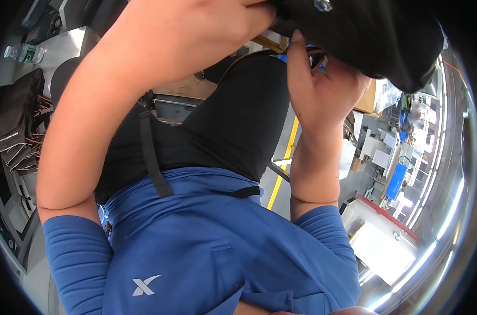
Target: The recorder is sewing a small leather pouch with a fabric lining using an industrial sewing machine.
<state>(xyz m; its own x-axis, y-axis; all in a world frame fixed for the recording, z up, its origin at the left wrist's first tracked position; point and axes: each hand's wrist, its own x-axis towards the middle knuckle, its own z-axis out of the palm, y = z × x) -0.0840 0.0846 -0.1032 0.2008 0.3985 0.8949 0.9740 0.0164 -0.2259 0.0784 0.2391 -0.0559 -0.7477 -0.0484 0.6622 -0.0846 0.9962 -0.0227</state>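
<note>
A black, soft bag (375, 37) with a shiny metal piece on its upper part is held up at the top of the view, beyond my lap. My left hand (217, 23) grips its left edge, and those fingertips pass out of sight at the bag and the frame's edge. My right hand (330, 84) holds the bag from below, thumb pointing up along its near side and the other fingers curled behind the cloth. Beside the right thumb, a thin brown-edged strap (317, 56) loops out under the bag.
On the left lies a stack of black bags (18, 110) with brown straps. A clear plastic bottle (24, 53) rests on a pale surface behind it. Past my knees stands a wooden-topped bench (188, 86). To the right are a cardboard box (369, 100) and a yellow floor line (275, 191).
</note>
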